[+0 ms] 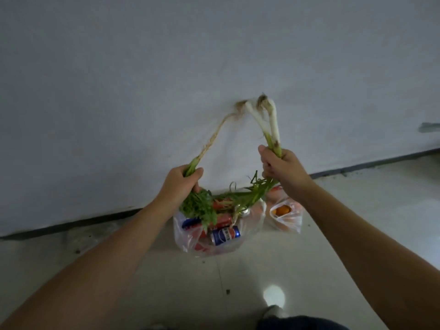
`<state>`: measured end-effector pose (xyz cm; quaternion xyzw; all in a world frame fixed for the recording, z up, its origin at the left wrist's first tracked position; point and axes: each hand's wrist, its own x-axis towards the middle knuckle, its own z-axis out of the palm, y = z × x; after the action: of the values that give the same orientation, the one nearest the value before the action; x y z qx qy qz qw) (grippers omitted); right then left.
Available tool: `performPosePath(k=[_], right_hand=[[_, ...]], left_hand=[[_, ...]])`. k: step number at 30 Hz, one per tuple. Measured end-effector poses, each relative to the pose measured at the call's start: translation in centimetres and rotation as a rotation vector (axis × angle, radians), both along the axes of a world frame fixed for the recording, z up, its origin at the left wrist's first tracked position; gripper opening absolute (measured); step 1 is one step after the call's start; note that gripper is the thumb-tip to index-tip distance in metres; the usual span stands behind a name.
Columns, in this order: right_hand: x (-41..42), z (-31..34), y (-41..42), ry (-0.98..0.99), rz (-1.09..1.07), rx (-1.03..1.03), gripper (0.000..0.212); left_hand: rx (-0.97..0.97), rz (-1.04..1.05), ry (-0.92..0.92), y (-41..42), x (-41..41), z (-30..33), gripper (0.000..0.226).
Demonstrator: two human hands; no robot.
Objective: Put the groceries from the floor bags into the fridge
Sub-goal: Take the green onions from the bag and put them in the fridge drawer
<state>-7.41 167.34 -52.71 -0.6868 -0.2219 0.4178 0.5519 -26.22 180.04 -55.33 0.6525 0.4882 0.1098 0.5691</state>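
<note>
Right now my right hand [283,167] is wrapped around a bunch of spring onions [266,122], gripping them where the white stalks turn green. Their rooty white ends point up and away from me against the wall [214,55], while the green tops trail down out of my fist toward the bags. My left hand [182,184] is closed around a bunch of leafy herbs [202,208], held by the stems; its long pale root [214,136] rises up and leans to the right until its frayed tip nearly meets the onion roots, so the two bunches form a peak above my hands. The hands themselves are well apart, each clamped on its own bunch.

Below and between them, a clear plastic bag [188,244] sits on the pale tiled floor [238,282], close to the dark skirting line at the foot of the wall. Inside it lies a blue soda can [225,235] on its side, with red cans and another blue one around it. The herb leaves hang over the bag's open mouth. Just to the right stands a smaller bag [288,220] holding something orange [282,210]; I cannot tell which fruit it is.
</note>
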Motion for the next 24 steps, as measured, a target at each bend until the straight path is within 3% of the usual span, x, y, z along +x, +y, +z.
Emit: performPosePath(k=[8, 14, 18, 24], right_hand=[[-3.0, 19.3, -3.9, 0.034, -0.174, 0.023, 0.041], [-4.6, 32.7, -10.9, -0.028, -0.395, 0.065, 0.036], [-5.9, 39.2, -18.3, -0.081, -0.548, 0.089, 0.032], [-8.6, 47.6, -37.5, -0.219, -0.858, 0.08, 0.031]], left_hand=[[-0.035, -0.03, 0.068, -3.1, -1.7, 19.2, 0.034], [0.014, -0.253, -0.013, -6.9, 0.1, 32.4, 0.029], [0.034, -0.417, -0.083, -11.4, 2.9, 38.6, 0.032], [0.051, -0.784, -0.193, -26.6, 8.9, 46.4, 0.033]])
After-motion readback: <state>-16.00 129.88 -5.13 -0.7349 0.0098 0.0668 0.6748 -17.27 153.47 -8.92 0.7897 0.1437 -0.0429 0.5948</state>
